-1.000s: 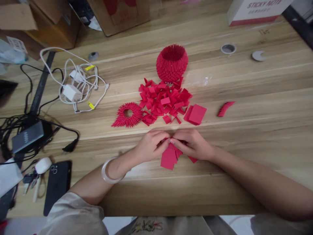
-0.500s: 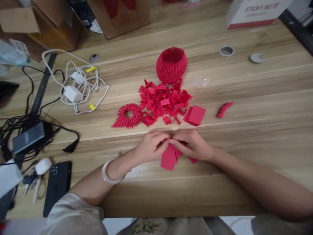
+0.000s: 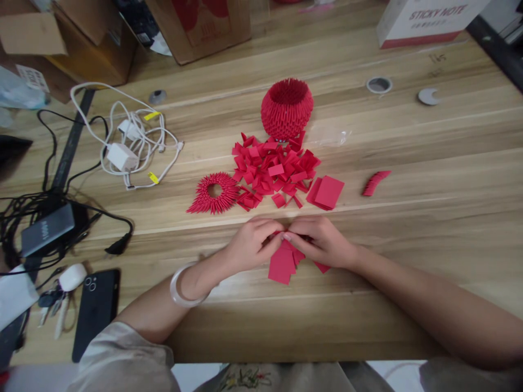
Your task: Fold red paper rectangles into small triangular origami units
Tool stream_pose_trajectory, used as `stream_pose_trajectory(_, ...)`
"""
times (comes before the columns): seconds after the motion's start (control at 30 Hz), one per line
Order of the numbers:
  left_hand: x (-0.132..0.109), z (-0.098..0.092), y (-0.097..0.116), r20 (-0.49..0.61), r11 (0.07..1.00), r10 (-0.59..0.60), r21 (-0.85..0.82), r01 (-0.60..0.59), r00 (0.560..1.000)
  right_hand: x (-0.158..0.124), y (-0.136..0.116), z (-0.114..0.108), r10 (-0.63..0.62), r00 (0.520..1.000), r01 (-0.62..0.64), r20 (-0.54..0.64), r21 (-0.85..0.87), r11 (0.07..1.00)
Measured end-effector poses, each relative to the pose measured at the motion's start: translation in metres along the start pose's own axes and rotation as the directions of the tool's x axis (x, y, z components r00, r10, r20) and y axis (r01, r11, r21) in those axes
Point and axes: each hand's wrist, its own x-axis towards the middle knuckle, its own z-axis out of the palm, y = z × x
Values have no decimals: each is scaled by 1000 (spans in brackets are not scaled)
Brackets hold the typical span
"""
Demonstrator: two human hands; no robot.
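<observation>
My left hand (image 3: 256, 242) and my right hand (image 3: 321, 239) meet at the fingertips, both closed in a pinch on a small piece of red paper that the fingers mostly hide. Beneath them lie several loose red paper sheets (image 3: 280, 265). Just beyond my hands is a heap of small red paper pieces (image 3: 269, 163), with a stack of red paper (image 3: 327, 193) at its right. To the heap's left sits a spiky red folded-paper ring (image 3: 200, 197). A round red folded-paper bowl (image 3: 288, 117) stands behind the heap. A short curved row of folded pieces (image 3: 373, 183) lies farther right.
On the left are tangled white charger cables (image 3: 122, 158), black cords with an adapter (image 3: 49, 228), keys (image 3: 53, 302) and a black phone (image 3: 96, 313). Cardboard boxes (image 3: 204, 32) and a sticky note box (image 3: 425, 22) stand at the back. A round cable hole (image 3: 379, 85) is at the back right.
</observation>
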Motion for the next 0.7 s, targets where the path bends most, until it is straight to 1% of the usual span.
stream_pose_trajectory(0.7,0,1,-1,-8,1000,4,-10,-4,1000,1,-1,0,-17,1000,17,-9,-24,1000)
